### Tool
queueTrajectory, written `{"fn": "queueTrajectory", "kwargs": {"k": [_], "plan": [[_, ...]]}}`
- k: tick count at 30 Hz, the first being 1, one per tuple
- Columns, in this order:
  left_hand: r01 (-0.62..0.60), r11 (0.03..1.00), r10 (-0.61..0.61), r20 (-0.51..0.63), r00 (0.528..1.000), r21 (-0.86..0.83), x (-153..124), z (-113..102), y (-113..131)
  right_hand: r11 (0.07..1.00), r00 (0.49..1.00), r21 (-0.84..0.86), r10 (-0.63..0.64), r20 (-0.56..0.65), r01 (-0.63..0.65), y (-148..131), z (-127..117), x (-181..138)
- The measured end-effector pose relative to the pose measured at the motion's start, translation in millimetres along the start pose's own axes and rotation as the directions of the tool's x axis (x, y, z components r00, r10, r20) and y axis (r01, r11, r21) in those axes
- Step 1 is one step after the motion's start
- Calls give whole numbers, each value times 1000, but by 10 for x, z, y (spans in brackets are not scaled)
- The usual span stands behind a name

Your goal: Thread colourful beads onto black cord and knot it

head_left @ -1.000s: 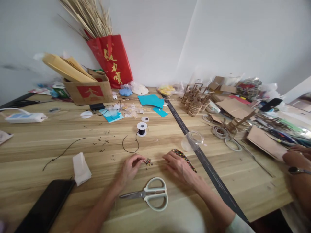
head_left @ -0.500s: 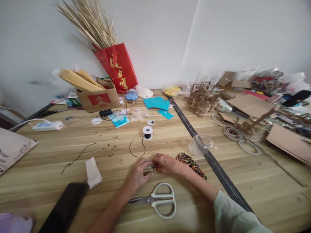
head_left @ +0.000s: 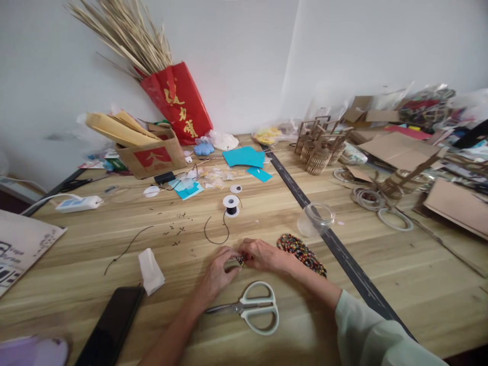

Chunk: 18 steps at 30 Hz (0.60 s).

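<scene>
1. Head view: small beads, multicoloured, on the table, between 2 hands; partly hidden, count not possible.
2. Left hand: grip narrow, thumb and fingers parted in a C beside the beads.
3. Right hand: fingers bunched at the same beads; whether the grip pinches any, cannot tell.
4. Progress, as judged: loose beads gathered in 1 small cluster; sorting or lifting not visible. What remains cannot be told.
5. Bead strands: 1 bundle, right of the right hand, not held.
6. Scissors: lying nearer the wearer, closest obstacle to both hands.
7. Spool: black cord, loose end curling towards the hands, short of them.
8. Left side: white paper, black phone; both apart from the work.
9. Far side: red bag, cardboard box, woven baskets; well apart, not obstructing.
</scene>
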<state>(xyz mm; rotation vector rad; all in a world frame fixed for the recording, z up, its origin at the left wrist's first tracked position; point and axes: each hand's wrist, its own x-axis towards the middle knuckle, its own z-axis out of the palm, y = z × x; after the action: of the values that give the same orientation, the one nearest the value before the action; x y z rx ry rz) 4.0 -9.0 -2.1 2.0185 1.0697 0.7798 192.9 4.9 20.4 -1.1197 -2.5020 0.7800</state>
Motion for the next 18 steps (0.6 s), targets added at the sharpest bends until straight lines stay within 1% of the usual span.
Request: {"fn": "queueTrajectory", "kwargs": {"k": [5,10,14,18], "plan": [[4,999,-2,-27,1000,50,-14,-2,40,999,1000,-39,21,23,-20,-51,-21,13],[-28,993,32,-35,999,114,-35,16,26,998,999,-68,2,41,1,-96,-27,30],[-25,991,30,-38,999,132,-43,21,12,999,1000,-46,-9,24,10,-112,-12,38],[-25,991,31,-47,998,130,-47,28,-16,1000,999,-19,-17,37,18,-63,-1,42]]}}
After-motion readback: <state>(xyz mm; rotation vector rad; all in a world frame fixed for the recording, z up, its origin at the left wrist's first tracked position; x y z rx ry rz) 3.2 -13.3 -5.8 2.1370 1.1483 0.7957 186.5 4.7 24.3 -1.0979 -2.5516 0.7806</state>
